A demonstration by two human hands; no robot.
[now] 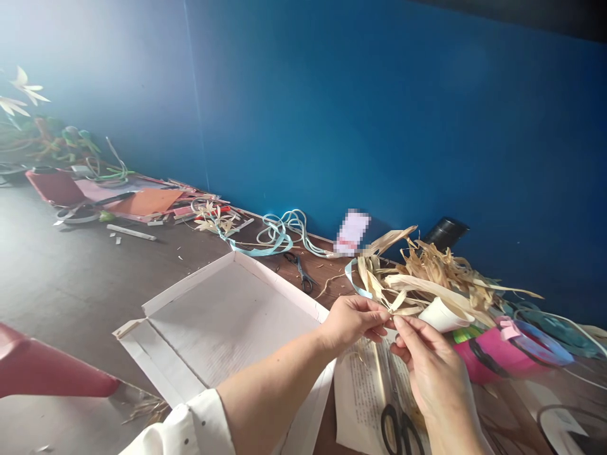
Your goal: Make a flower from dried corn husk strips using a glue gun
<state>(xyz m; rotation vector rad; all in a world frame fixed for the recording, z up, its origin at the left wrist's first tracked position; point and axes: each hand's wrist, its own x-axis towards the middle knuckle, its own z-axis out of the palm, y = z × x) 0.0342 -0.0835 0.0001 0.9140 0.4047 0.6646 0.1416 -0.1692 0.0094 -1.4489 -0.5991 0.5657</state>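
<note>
1. Two hands: the left hand [353, 322] and right hand [427, 366] both pinch one husk flower [389, 302].
2. The husk flower is pale and dry, with flat strips fanning out. It is held over a printed page [363, 385].
3. Two black-handled pairs: scissors [303, 275] at the hands' 10 o'clock, second scissors [401, 430] at 6 o'clock.
4. One smooth white paper cup [443, 314] at 3 o'clock, against a crinkled husk pile [441, 268].

Inspector: Wall [379, 126]?
Clerk: Solid deep blue; table [71, 284] dark brown; tray [222, 322] white.
Inspector: Husk strips [427, 284]?
Clerk: Pale straw; ribbon [277, 240] light blue; scissors [401, 430] black-handled; tub [493, 354] bright pink; page [360, 392] white, black print; sleeve [190, 426] white, dark dots.
</note>
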